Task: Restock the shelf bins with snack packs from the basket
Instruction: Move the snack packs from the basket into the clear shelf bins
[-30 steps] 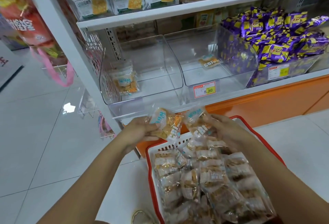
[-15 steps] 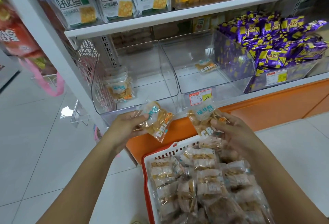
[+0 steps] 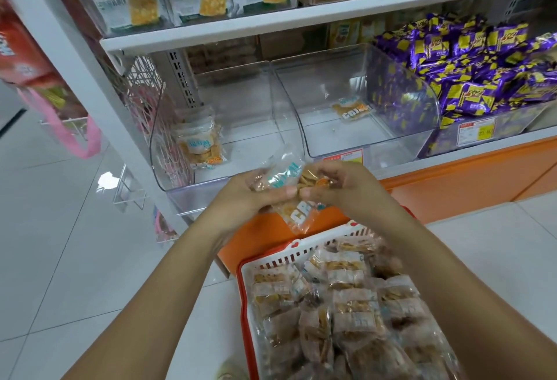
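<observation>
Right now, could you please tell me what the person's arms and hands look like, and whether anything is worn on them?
Both are bare. The left hand and right hand wear no gloves or visible rings. The left forearm and right forearm show no sleeves, watch or bracelet; the upper arms are out of frame.

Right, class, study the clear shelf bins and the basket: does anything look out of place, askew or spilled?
Nothing looks spilled. The middle bin holds just one snack pack, lying askew at the back, with a small crumb-like speck on its floor. The packs in the basket lie jumbled.
</observation>
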{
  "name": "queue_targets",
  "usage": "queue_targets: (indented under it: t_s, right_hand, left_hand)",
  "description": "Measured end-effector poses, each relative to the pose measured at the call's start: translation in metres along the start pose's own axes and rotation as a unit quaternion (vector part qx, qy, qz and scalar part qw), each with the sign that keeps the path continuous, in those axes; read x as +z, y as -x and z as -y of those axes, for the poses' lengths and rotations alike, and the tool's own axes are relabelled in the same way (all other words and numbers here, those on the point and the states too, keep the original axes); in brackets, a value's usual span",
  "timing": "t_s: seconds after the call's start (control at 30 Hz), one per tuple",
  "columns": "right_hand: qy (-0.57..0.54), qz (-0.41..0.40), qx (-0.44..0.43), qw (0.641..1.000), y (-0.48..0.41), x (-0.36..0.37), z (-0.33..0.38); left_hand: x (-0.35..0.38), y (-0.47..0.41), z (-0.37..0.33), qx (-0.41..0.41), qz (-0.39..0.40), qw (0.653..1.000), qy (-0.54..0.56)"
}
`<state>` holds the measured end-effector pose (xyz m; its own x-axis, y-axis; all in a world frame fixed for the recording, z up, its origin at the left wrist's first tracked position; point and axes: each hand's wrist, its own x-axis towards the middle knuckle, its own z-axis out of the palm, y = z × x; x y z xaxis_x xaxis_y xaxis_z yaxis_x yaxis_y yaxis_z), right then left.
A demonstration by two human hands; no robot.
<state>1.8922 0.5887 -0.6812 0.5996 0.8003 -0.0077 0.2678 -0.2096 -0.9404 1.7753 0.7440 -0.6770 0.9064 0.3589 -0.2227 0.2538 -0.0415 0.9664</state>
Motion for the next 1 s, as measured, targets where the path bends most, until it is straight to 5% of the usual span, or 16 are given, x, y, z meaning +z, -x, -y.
queue_targets:
  t_s: [0.1, 0.2, 0.33, 0.5, 0.6, 0.73, 0.87, 1.0]
  right_hand:
    - [0.192, 0.012, 0.005, 0.981, -0.017, -0.007, 0.021]
    - [0.269, 0.08, 0.034, 0.959, -0.037, -0.021, 0.045]
    - [0.238, 0.194, -0.008, 0.952, -0.061, -0.016, 0.074]
    - [0.133, 0.169, -0.033, 0.976, -0.11, 0.015, 0.086]
    - [0.066, 0.11, -0.014, 0.992, -0.142, 0.034, 0.088]
    - [0.109, 0.084, 0.036, 0.99, -0.178, 0.07, 0.081]
    - [0.185, 0.149, 0.102, 0.966, -0.194, 0.106, 0.061]
    - [0.13, 0.092, 0.094, 0.983, -0.202, 0.125, 0.042]
  left_hand:
    - [-0.007, -0.004, 0.0, 0.004, -0.032, 0.999, -0.002]
    - [-0.018, -0.005, -0.008, 0.034, -0.058, 0.997, -0.027]
    - [-0.036, -0.002, -0.021, 0.098, -0.084, 0.991, -0.027]
    - [-0.068, -0.006, -0.022, 0.116, -0.246, 0.962, 0.003]
    - [-0.086, -0.004, -0.014, 0.076, -0.347, 0.919, -0.171]
    - [-0.096, -0.002, 0.013, 0.045, -0.318, 0.874, -0.364]
    - [-0.102, -0.007, 0.022, 0.037, -0.305, 0.861, -0.406]
    - [-0.105, -0.008, 0.022, 0.035, -0.295, 0.855, -0.424]
